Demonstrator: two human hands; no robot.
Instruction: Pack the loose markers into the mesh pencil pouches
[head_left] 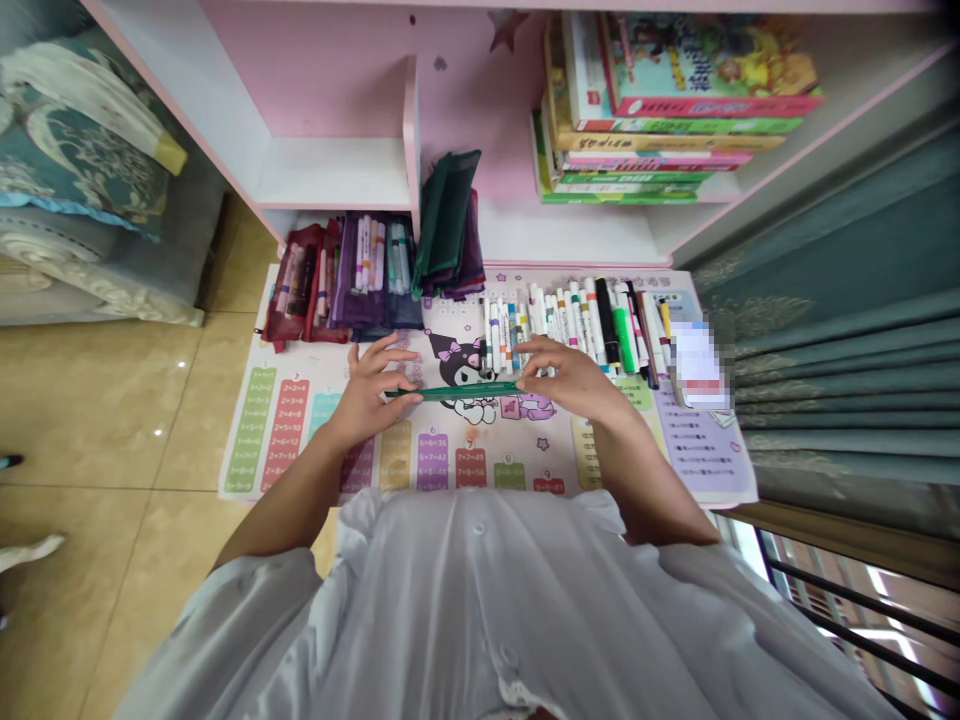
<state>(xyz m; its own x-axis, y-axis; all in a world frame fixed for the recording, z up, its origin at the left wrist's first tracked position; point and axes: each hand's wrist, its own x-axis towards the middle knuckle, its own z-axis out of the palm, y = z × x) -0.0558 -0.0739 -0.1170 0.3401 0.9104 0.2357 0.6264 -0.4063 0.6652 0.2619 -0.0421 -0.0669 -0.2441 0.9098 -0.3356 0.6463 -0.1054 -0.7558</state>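
Observation:
A narrow green mesh pouch (459,391), seen nearly edge-on, is stretched level between my two hands above the desk mat. My left hand (376,385) pinches its left end between thumb and fingers. At the other end my right hand (559,375) grips the pouch's corner, fingers bent over it. Just beyond the right hand lies a row of markers (574,315), mostly white, with a black and a bright green one among them. Beyond the left hand are a purple mesh pouch (367,265) with markers inside and a red mesh pouch (296,285) also holding pens.
Folded dark green pouches (448,225) lean against the shelf divider (412,140). Stacked books (652,150) fill the right shelf. A phone (697,365), blurred out, lies at the mat's right edge. The printed mat (300,480) covers the desk; a curtain (847,370) hangs at right.

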